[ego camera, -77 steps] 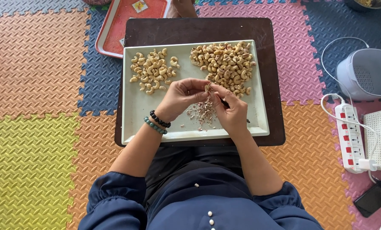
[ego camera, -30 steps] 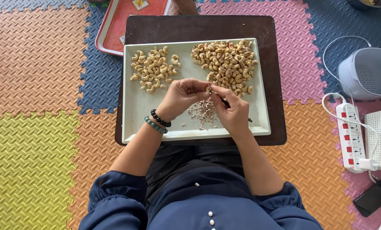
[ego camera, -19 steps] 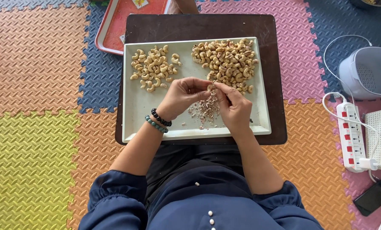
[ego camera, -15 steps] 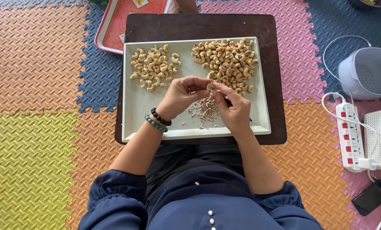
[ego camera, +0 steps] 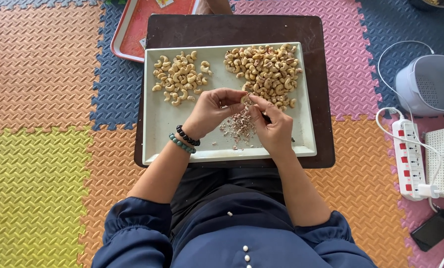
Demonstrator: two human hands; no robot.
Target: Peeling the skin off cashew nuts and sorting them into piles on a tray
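Pale curved cashew [ego camera: 245, 99] mostly hidden, pinched between my left hand [ego camera: 209, 112] and right hand [ego camera: 270, 126]; flaky skin scraps [ego camera: 238, 128] on smooth cream tray [ego camera: 157, 129].

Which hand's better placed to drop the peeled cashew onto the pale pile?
Left, probably. The left hand pinches the cashew and sits nearer the pale pile on the tray. The right hand lies by the unpeeled pile.

Surfaces: foam, plastic, wood.
Floor mats [ego camera: 38, 74] ridged matt foam; tray [ego camera: 157, 126] smooth pale plastic; desk [ego camera: 232, 30] dark, faintly glossy wood.
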